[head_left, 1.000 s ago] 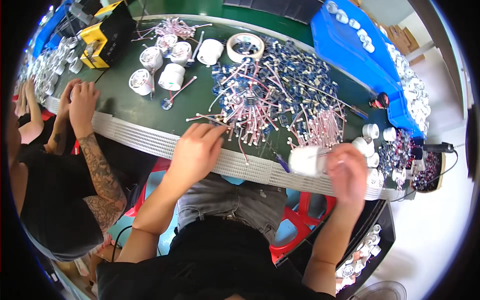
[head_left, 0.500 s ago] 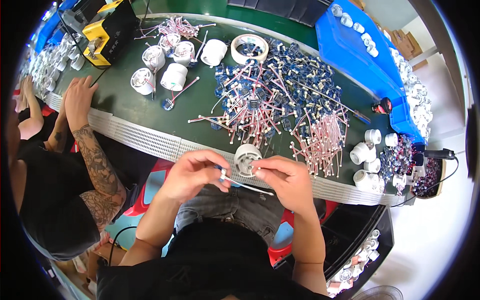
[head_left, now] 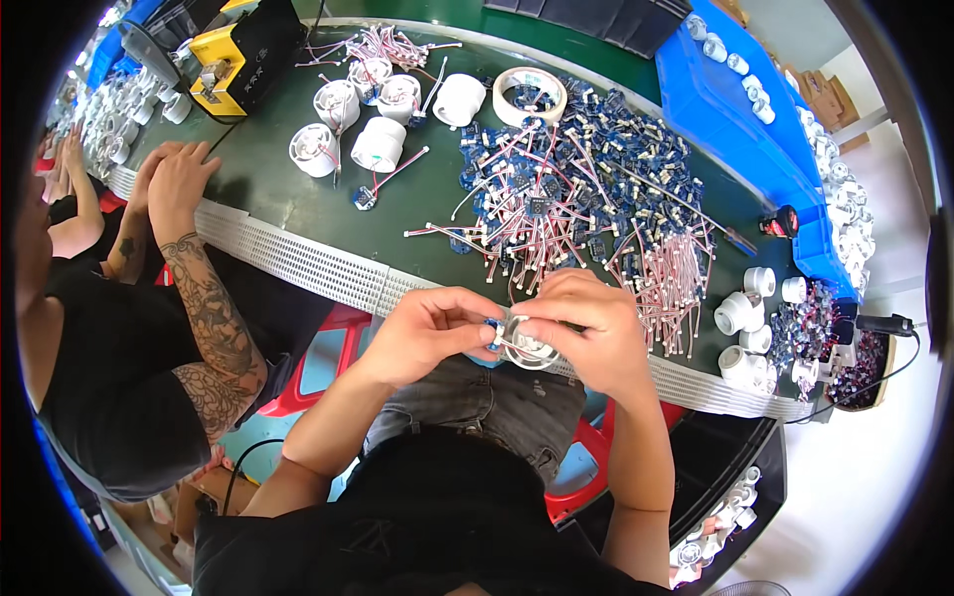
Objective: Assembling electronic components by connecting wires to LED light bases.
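My left hand [head_left: 437,336] pinches a small blue circuit board [head_left: 493,332] between thumb and forefinger. A thin pale wire lead [head_left: 509,345] runs from the board toward a white round plastic housing [head_left: 532,350], its open ribbed side facing up toward me. My right hand [head_left: 588,328] is closed over the housing's far right rim, thumb and fingertips pressed together. Whether a wire end is also caught in those fingertips is hidden. Both hands meet at the table's front edge, just above my lap.
A large heap of blue circuit boards [head_left: 626,159] with wire leads [head_left: 671,288] lies beyond my hands. White housings [head_left: 380,145] stand back left, near a tape roll [head_left: 530,96] and yellow-black machine [head_left: 234,65]. A blue bin [head_left: 730,119] is at right. A co-worker's tattooed arm [head_left: 204,298] is at left.
My left hand has brought the circuit board rightward, up against the housing. The right hand has shifted over the housing's rim, and the housing sits slightly nearer me. The whole view has shifted a little.
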The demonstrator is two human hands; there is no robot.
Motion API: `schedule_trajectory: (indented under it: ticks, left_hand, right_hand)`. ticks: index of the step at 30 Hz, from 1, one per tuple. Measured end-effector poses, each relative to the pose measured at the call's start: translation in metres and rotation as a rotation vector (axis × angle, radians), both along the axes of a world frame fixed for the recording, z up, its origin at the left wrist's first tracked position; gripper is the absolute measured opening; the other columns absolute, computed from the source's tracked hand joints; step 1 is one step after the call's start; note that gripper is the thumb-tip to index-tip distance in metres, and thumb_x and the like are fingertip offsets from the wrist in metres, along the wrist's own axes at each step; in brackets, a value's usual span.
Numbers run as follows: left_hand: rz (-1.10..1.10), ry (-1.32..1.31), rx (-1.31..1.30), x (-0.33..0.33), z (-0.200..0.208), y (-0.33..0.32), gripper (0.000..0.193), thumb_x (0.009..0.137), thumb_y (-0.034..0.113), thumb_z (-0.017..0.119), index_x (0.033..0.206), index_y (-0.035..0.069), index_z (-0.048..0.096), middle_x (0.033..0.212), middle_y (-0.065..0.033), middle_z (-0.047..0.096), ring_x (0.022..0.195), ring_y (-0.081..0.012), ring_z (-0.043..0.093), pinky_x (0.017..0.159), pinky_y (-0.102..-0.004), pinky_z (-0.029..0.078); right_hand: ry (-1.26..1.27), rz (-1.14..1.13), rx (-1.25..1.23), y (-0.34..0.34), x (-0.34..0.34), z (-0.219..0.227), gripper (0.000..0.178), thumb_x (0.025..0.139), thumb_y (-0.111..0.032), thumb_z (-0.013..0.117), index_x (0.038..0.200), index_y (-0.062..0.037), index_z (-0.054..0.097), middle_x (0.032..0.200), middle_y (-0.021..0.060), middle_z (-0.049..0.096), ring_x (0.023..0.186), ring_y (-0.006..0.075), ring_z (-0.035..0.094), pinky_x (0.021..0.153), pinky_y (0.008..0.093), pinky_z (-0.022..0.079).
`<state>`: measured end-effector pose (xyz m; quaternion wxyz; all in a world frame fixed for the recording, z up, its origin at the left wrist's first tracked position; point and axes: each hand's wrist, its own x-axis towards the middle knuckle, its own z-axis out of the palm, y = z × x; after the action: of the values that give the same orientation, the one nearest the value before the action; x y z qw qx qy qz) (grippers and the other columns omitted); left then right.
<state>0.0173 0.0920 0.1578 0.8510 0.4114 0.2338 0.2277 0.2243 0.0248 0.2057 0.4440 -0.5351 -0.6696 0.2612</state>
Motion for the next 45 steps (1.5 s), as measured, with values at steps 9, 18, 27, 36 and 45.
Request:
schedule_trajectory:
  ticks: [9, 18, 27, 36, 45]
  left_hand:
    - [0.095, 0.078, 0.005, 0.011, -0.007, -0.004, 0.019, 0.09, -0.002, 0.064, 0.109, -0.006, 0.063, 0.098, -0.012, 0.069, 0.089, -0.018, 0.068, 0.081, -0.0311, 0.059]
    - [0.064, 0.003, -0.05, 0.025, -0.004, -0.012, 0.016, 0.09, -0.003, 0.064, 0.106, -0.005, 0.061, 0.097, -0.0123, 0.068, 0.088, -0.0188, 0.069, 0.081, -0.0307, 0.059]
    - [0.04, 0.063, 0.026, 0.029, 0.005, -0.018, 0.014, 0.087, -0.003, 0.067, 0.101, -0.006, 0.066, 0.095, -0.0115, 0.069, 0.085, -0.0164, 0.069, 0.076, -0.0292, 0.06]
    - [0.103, 0.262, 0.323, 0.025, 0.021, -0.033, 0.01, 0.084, -0.002, 0.073, 0.093, -0.004, 0.071, 0.086, -0.0075, 0.072, 0.076, -0.0094, 0.067, 0.07, -0.0243, 0.057]
    - [0.188, 0.258, 0.771, 0.03, 0.023, -0.025, 0.008, 0.081, -0.003, 0.074, 0.088, -0.003, 0.071, 0.084, -0.0082, 0.072, 0.076, -0.0119, 0.07, 0.069, -0.0249, 0.057]
  right_hand:
    - [0.107, -0.035, -0.267, -0.008, -0.002, -0.01, 0.017, 0.084, -0.007, 0.068, 0.1, -0.0027, 0.073, 0.082, 0.0077, 0.063, 0.074, 0.0187, 0.061, 0.067, 0.0305, 0.048]
    - [0.119, -0.154, -0.252, -0.023, 0.005, 0.002, 0.01, 0.079, -0.001, 0.071, 0.089, 0.0009, 0.07, 0.083, 0.0092, 0.069, 0.079, 0.018, 0.066, 0.086, 0.036, 0.049]
    - [0.272, -0.216, -0.261, -0.039, 0.002, -0.008, 0.019, 0.08, -0.006, 0.073, 0.095, -0.0022, 0.064, 0.085, 0.0093, 0.071, 0.083, 0.0203, 0.07, 0.078, 0.0313, 0.053]
    - [0.255, -0.198, 0.03, -0.053, -0.007, -0.025, 0.016, 0.074, 0.005, 0.073, 0.083, -0.0022, 0.062, 0.082, 0.0075, 0.066, 0.081, 0.0229, 0.066, 0.087, 0.0407, 0.052]
    - [0.135, -0.241, 0.248, -0.045, -0.01, -0.023, 0.018, 0.071, 0.009, 0.071, 0.079, -0.003, 0.061, 0.078, 0.0081, 0.066, 0.079, 0.0236, 0.065, 0.088, 0.0456, 0.053]
